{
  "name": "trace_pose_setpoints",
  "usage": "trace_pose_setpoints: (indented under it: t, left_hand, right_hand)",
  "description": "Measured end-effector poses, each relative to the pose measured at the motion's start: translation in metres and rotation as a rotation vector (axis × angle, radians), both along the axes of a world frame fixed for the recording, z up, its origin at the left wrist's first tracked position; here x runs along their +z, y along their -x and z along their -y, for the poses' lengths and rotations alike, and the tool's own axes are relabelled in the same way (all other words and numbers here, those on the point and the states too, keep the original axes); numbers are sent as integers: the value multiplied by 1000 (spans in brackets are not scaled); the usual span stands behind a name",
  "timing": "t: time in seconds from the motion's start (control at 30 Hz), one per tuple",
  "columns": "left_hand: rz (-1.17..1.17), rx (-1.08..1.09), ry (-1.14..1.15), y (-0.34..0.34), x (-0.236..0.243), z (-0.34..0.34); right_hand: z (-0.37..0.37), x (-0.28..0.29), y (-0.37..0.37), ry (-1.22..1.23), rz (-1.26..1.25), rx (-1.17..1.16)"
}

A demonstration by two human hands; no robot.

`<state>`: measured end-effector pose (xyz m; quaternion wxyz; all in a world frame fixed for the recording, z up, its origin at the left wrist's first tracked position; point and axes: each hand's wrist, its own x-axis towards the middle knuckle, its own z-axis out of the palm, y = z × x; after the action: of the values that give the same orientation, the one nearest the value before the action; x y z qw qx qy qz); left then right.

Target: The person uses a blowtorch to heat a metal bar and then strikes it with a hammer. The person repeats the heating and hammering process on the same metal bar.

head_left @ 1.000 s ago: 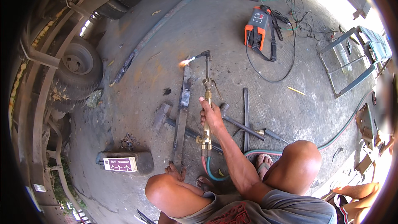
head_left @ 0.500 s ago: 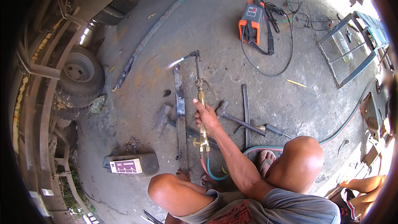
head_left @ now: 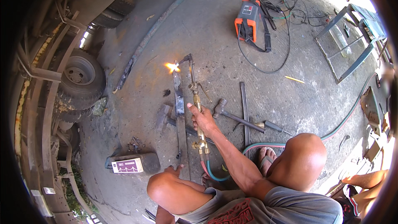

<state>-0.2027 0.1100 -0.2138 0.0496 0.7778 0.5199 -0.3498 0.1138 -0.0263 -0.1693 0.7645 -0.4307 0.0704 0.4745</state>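
Note:
My right hand (head_left: pixel 204 120) is wrapped round the brass body of a cutting torch (head_left: pixel 197 99), whose angled head points left. A bright orange flame with sparks (head_left: pixel 172 67) burns at the far end of a long flat metal bar (head_left: pixel 180 116). Beside the bar's near end is my left hand (head_left: pixel 175 171), partly hidden by my left knee, its visible fingers apart and close to the bar's edge. Whether they touch it I cannot tell. A red and a teal hose (head_left: pixel 210 173) run from the torch's lower end. Under the bar passes a sledgehammer (head_left: pixel 163 116).
Right of the torch lie a hammer (head_left: pixel 232 115), a dark metal strip (head_left: pixel 244 108) and a screwdriver-like tool (head_left: pixel 275 127). An orange-grey welding machine (head_left: pixel 248 20) with cables stands farther off. A box (head_left: pixel 127 165) is at left, near a truck wheel (head_left: pixel 78 74). Another person's leg (head_left: pixel 367 182) shows at right.
The torch head has moved slightly left and down to the bar's end. Its bluish-white flame is now orange with sparks. My left hand has shifted left off the bar's top.

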Motion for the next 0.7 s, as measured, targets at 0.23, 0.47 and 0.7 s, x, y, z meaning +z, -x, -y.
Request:
trace_pose_setpoints:
  t: [0.23,0.47,0.7]
  left_hand:
    - [546,292,153,-57,172,-79]
    - [546,-395,-156,-184,334,49]
    - [359,-533,17,-207,305,104]
  right_hand:
    - [3,2,5,17,2,-16]
    - [-2,3,13,65,40,-7]
    - [-3,-2,18,113,106,3]
